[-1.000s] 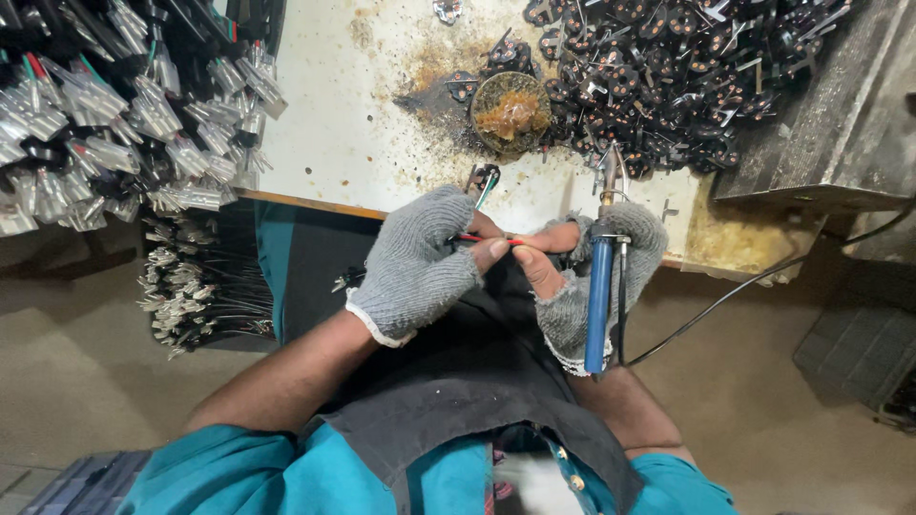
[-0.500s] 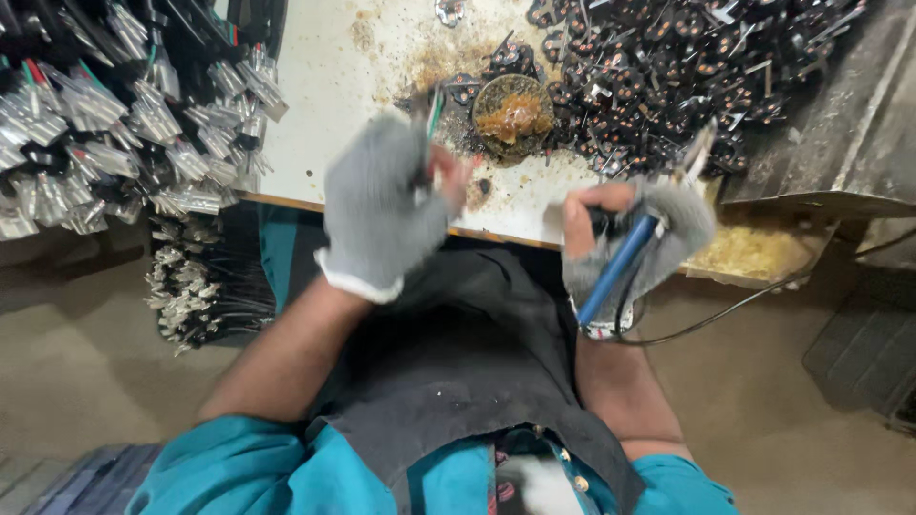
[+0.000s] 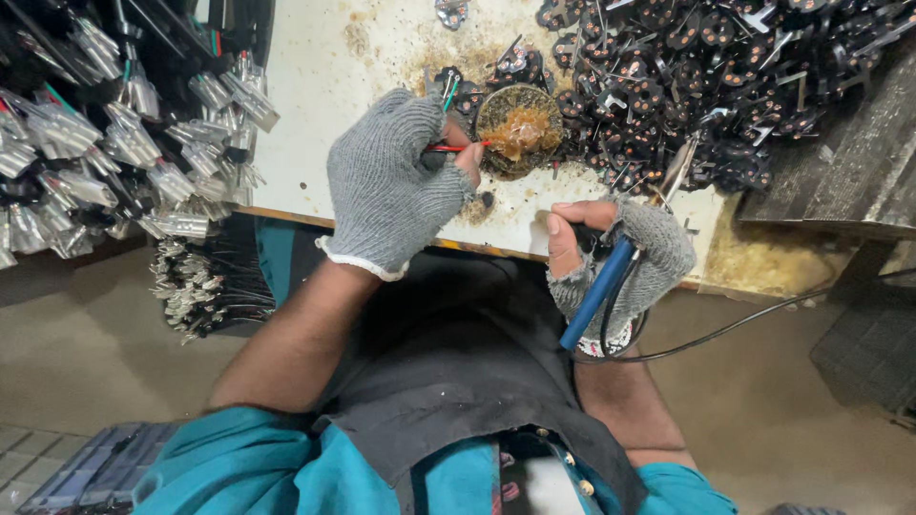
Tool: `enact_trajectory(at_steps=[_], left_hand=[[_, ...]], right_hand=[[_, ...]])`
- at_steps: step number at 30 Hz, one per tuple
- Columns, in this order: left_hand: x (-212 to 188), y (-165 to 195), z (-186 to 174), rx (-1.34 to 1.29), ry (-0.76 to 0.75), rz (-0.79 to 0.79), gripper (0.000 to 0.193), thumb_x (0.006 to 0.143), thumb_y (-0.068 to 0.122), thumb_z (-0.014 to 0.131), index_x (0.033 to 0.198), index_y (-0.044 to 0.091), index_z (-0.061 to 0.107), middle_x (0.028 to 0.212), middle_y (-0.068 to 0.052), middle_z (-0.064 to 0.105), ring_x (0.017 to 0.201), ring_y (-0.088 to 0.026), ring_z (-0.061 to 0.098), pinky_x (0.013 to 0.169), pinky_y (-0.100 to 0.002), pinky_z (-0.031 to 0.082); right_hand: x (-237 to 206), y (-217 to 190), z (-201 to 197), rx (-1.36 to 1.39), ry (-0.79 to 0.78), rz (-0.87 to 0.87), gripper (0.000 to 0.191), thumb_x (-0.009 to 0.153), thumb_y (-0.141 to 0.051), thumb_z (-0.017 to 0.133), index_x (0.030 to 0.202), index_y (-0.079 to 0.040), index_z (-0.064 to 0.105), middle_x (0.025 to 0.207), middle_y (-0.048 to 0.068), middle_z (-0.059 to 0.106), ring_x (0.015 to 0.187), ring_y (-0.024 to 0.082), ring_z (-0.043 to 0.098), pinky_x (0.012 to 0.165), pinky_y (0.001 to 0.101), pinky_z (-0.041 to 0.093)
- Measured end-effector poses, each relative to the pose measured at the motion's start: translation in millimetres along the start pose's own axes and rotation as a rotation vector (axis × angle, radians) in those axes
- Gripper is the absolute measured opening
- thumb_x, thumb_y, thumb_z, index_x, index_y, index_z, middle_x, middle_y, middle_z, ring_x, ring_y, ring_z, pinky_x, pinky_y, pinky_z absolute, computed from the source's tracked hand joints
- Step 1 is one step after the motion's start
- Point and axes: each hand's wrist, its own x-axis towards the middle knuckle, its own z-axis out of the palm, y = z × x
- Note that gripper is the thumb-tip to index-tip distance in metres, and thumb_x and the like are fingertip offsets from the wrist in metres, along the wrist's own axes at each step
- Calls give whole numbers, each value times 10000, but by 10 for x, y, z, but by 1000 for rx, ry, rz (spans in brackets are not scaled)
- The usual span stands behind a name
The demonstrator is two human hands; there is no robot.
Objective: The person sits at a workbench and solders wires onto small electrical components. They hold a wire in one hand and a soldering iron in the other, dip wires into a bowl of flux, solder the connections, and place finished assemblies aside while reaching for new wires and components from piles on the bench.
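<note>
My left hand (image 3: pixel 396 181), in a grey knit glove, pinches thin red and green wires (image 3: pixel 456 146) whose red tip dips into a small round tin of amber paste (image 3: pixel 520 129) on the stained white table (image 3: pixel 315 105). My right hand (image 3: pixel 620 257), in a fingerless grey glove, grips a blue-handled soldering iron (image 3: pixel 601 286). The iron's metal tip (image 3: pixel 679 167) points up towards a pile of black parts, apart from the tin. A black cord (image 3: pixel 744 324) runs off to the right.
A large heap of small black parts with metal pins (image 3: pixel 706 76) covers the table's far right. Bundles of wires with silvery ends (image 3: pixel 105 153) lie at the left and hang over the edge (image 3: pixel 200 286). A dark slanted box (image 3: pixel 840 162) stands at right.
My left hand rose from my lap to the table and brought the wire tip into the paste tin. My right hand lifted the iron to the table edge, tip tilted up-right.
</note>
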Motion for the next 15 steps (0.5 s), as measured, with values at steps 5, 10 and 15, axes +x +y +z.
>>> enact_trajectory(at_steps=[5, 10, 15], left_hand=[[-136, 22, 3, 0, 6, 23, 180, 884, 194, 842, 884, 119, 678, 877, -46, 654, 796, -237, 669, 712, -369, 532], [-317, 180, -219, 23, 31, -3, 181, 887, 200, 845, 880, 118, 684, 861, -53, 650, 764, -217, 676, 691, -356, 540], [-437, 323, -296, 9, 75, 88, 169, 905, 178, 839, 906, 121, 679, 895, -47, 662, 804, -223, 680, 720, -343, 543]], right_hand=[[-122, -21, -4, -8, 16, -32, 170, 928, -116, 871, 956, -97, 704, 948, 5, 726, 968, 226, 622, 950, 345, 408], [-259, -236, -105, 27, 33, -50, 156, 927, -96, 868, 955, -110, 715, 953, 9, 715, 967, 222, 624, 946, 328, 426], [-327, -372, -260, 21, 47, -106, 187, 932, -85, 857, 981, -75, 676, 949, 9, 741, 950, 243, 645, 934, 361, 430]])
